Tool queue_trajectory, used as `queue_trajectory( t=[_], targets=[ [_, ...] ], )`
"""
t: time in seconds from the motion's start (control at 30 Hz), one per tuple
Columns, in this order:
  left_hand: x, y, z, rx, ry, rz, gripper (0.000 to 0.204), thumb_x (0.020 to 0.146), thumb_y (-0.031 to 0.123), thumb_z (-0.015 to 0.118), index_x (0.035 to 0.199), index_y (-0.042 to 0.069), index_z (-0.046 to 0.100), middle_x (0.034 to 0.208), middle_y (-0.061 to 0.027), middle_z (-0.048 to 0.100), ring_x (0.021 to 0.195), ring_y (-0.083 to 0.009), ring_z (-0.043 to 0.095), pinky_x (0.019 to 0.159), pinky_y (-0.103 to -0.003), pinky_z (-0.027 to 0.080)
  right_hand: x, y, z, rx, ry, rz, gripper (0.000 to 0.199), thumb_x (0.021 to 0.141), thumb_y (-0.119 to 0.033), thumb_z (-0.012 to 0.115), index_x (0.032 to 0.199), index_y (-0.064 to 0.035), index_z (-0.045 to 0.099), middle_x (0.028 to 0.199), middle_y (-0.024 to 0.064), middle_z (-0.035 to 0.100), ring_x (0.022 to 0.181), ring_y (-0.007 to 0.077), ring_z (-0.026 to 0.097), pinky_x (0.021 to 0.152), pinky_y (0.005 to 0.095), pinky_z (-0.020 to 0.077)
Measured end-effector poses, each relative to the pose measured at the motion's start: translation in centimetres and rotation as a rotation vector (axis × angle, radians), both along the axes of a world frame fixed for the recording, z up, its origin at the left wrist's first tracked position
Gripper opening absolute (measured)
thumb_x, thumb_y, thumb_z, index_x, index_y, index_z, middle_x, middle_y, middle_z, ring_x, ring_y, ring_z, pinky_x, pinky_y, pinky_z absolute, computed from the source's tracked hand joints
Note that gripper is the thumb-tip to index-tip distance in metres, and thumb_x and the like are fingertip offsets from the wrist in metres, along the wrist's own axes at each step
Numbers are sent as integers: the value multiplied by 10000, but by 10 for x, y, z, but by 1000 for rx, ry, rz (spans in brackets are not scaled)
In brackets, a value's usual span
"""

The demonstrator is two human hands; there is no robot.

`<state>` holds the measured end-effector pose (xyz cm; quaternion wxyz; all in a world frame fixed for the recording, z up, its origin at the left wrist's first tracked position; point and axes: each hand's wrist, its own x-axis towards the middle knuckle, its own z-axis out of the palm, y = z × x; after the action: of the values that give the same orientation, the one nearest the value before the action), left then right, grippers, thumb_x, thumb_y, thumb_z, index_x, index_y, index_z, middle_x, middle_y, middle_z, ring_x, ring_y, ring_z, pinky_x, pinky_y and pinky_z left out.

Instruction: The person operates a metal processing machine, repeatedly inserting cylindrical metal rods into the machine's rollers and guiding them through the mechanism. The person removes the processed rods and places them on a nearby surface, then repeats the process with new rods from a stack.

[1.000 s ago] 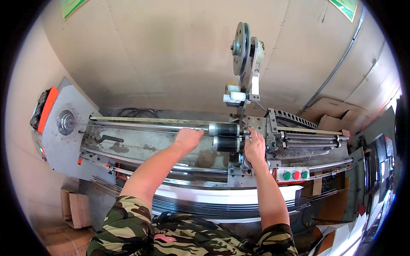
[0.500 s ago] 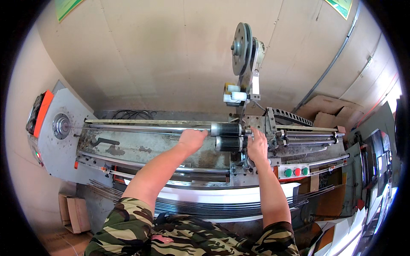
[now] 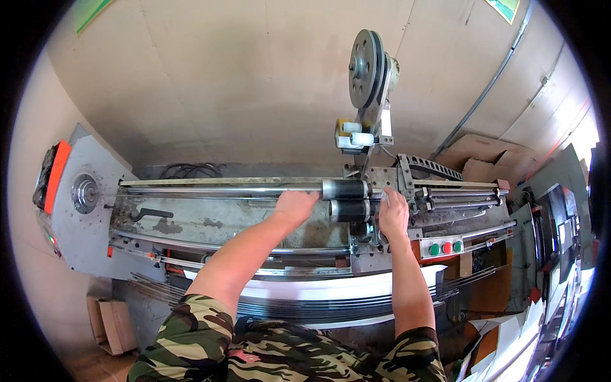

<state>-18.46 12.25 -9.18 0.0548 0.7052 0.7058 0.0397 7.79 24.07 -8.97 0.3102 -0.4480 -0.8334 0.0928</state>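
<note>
From here I can't tell whether my curled left grip (image 3: 297, 207) and right grip (image 3: 394, 211) pinch anything, beside opposite ends of the upper black roller (image 3: 347, 189), near the machine bed's (image 3: 191, 219) back edge.

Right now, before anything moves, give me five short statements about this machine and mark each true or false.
1. The left hand is beside the left end of the upper black cylinder. True.
2. The right hand is on the red button. False: it is near the right end of the upper black cylinder.
3. The red button sits between two green buttons. True.
4. The hook-shaped tool lies right of the upper black cylinder. False: it lies to its left, on the machine bed.
5. Both forearms are bare. True.
</note>
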Motion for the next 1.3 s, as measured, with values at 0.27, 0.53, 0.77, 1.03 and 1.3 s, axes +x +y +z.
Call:
queue_trajectory(
  t=[0.27, 0.53, 0.77, 1.03, 1.3],
  targets=[
    [-16, -8, -4, -28, 2, 1, 155, 918, 119, 500, 1028, 89, 605, 857, -146, 725, 816, -329, 720, 675, -453, 552, -48, -45, 28, 149, 50, 89, 301, 858, -19, 601, 1158, 0, 628, 1197, 205, 656, 1134, 366, 604, 998, 464, 446],
    [-62, -32, -14, 14, -34, -21, 155, 931, 143, 490, 1045, 114, 592, 820, -136, 715, 777, -334, 715, 623, -456, 546, -153, -99, 0, 101, 20, 357, 369, 823, -24, 646, 1189, 14, 610, 1242, 194, 640, 1184, 363, 576, 1033, 468, 432],
    [-140, -86, -7, -30, 3, -34, 231, 859, 116, 585, 1088, 111, 620, 851, -132, 720, 825, -331, 720, 663, -459, 555, -182, -116, -27, 131, -44, 310, 353, 791, -55, 662, 1138, 8, 635, 1182, 175, 660, 1146, 345, 591, 1027, 456, 439],
    [-314, -198, -20, -131, 74, 7, 250, 867, 128, 563, 1106, 118, 635, 910, -148, 703, 856, -349, 700, 712, -490, 545, -209, -130, -28, 145, -105, 267, 374, 750, -6, 684, 1118, 0, 618, 1105, 185, 645, 1086, 386, 584, 1002, 466, 443],
    [-452, -277, -29, -26, -17, -5, 262, 859, 119, 551, 1090, 129, 674, 879, -146, 707, 846, -361, 685, 726, -497, 531, -226, -148, -17, 74, -240, 105, 362, 763, -35, 705, 1114, -9, 625, 1109, 190, 643, 1101, 389, 583, 977, 462, 456]
  ],
)
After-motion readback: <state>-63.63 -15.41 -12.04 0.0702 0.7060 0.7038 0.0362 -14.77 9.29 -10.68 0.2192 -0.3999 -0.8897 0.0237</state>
